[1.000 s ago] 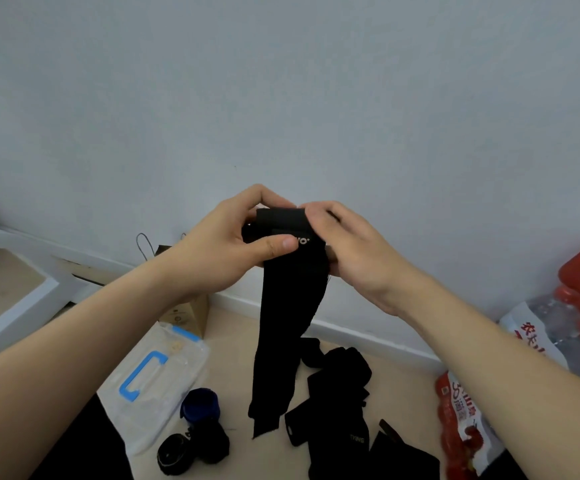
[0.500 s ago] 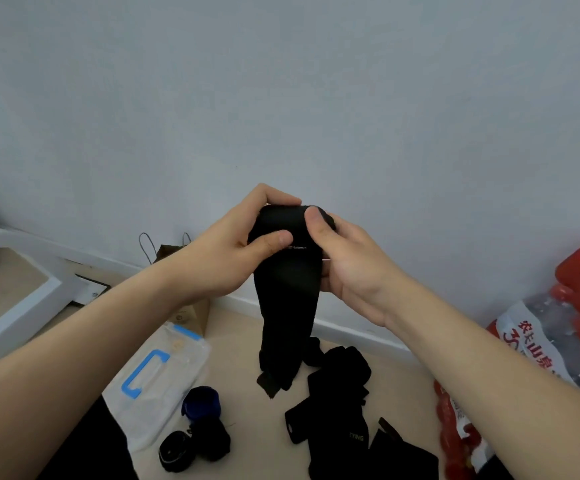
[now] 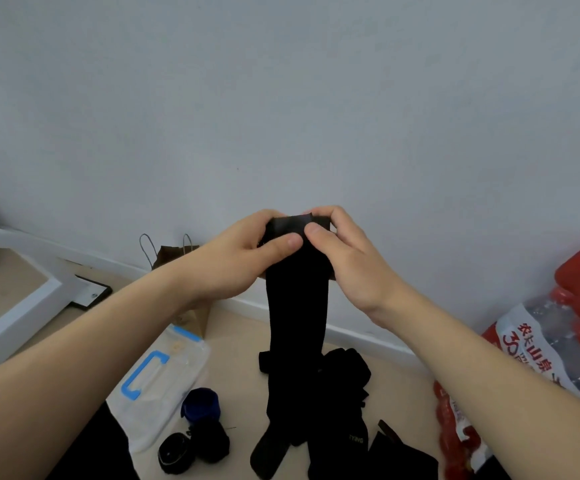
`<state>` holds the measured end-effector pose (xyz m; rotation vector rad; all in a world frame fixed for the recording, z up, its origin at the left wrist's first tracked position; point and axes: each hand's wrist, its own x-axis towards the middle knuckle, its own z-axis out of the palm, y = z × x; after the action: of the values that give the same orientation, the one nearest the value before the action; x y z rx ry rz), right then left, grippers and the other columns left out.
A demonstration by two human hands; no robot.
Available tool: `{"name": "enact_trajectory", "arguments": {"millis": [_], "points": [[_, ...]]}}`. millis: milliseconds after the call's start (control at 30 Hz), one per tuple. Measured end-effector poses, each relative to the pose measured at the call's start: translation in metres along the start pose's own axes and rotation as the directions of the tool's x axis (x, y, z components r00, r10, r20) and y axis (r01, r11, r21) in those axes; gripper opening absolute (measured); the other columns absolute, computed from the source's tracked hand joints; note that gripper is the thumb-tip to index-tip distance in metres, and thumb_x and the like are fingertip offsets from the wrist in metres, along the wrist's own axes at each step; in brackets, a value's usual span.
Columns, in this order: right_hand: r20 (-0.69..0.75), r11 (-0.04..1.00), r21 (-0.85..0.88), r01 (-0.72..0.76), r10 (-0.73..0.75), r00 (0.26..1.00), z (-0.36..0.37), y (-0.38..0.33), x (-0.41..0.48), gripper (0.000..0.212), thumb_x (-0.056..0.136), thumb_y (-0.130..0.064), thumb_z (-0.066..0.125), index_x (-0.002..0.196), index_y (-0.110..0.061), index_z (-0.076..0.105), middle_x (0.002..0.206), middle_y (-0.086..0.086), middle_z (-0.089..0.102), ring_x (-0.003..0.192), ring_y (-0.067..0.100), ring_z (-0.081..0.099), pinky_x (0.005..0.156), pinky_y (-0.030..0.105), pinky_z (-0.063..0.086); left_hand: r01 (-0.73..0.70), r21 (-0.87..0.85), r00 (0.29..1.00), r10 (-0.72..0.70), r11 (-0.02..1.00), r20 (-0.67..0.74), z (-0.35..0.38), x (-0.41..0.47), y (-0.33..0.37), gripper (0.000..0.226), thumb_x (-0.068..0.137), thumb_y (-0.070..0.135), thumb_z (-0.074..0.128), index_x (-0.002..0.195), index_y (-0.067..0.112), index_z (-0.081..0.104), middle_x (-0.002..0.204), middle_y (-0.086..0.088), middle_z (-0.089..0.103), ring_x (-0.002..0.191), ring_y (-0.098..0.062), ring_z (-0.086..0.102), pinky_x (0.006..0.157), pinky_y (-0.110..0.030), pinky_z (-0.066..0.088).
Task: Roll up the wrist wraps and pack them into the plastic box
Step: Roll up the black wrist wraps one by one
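I hold a long black wrist wrap up in front of the wall, its tail hanging down to the floor. My left hand pinches the folded top end from the left, thumb on the front. From the right, my right hand grips the same end with curled fingers. On the floor lie a pile of loose black wraps, a rolled blue wrap and two rolled black ones. The clear plastic box lid with a blue handle lies at lower left.
A brown paper bag stands against the wall behind my left arm. A white frame runs along the left. Red-labelled bottled water packs sit at the right. The wall's baseboard crosses behind the wrap.
The wrap's top went from a thick roll to a flatter folded end, and more of its tail now hangs down. Both hands dropped slightly lower in view.
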<state>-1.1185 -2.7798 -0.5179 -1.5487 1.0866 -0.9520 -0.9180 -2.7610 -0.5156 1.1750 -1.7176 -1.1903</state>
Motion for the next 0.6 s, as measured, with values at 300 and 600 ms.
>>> {"name": "enact_trajectory", "arguments": {"millis": [300,600], "points": [[0.085,0.982,0.159,-0.099,0.086,0.993,-0.003,-0.009,-0.003,0.036,0.113,-0.045,0.051,0.124,-0.013,0.064,0.107,0.008,0.078,0.088,0.022,0.078,0.065,0.03,0.062,-0.087,0.021,0.988,0.089,0.996,-0.128,0.002,-0.004,0.006,0.049,0.094,0.024,0.082,0.134,0.024,0.054,0.123,0.001,0.067,0.105,-0.01,0.071,0.087,-0.023,0.057],[0.045,0.996,0.012,0.084,-0.085,0.995,-0.006,-0.011,-0.007,0.015,0.107,-0.028,0.066,0.121,-0.025,0.065,0.104,0.001,0.073,0.087,0.019,0.077,0.067,0.042,0.066,-0.066,-0.019,0.996,0.064,0.998,-0.069,0.002,-0.003,0.006,0.024,0.102,0.029,0.075,0.121,0.018,0.068,0.098,0.008,0.074,0.094,-0.01,0.074,0.082,-0.022,0.058]]}}
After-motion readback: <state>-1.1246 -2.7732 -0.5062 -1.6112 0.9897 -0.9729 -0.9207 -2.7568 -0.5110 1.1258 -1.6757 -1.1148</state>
